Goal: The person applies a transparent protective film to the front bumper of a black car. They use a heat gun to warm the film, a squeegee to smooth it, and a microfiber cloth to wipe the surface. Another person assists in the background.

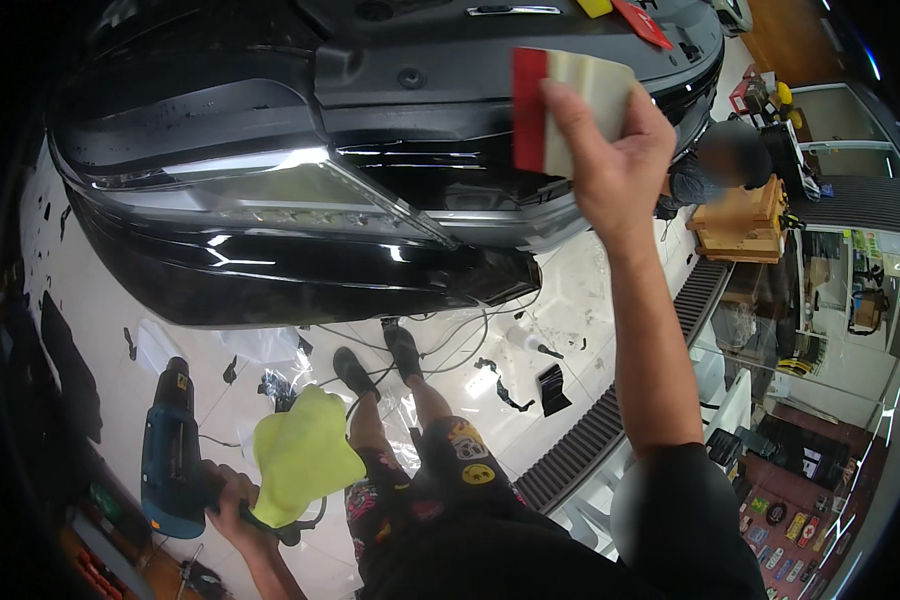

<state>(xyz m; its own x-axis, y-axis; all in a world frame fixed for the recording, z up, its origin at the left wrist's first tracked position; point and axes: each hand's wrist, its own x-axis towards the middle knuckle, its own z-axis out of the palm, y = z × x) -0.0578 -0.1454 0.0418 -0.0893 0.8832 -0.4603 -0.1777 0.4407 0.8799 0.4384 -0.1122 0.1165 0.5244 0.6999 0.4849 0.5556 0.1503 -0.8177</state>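
Head camera: at the upper right of the frame, the right hand pinches a flat cream squeegee with a red edge strip, thumb across its face, in front of a glossy black car front. At the lower left, the left hand curls around the handle of a dark teal heat gun, nozzle upward; beside it, a yellow-green cloth hangs, its hold unclear.

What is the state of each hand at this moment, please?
Left hand: closed on a dark teal, pistol-shaped heat gun, lime-yellow cloth beside it.
Right hand: closed on a flat cream block with red edge.
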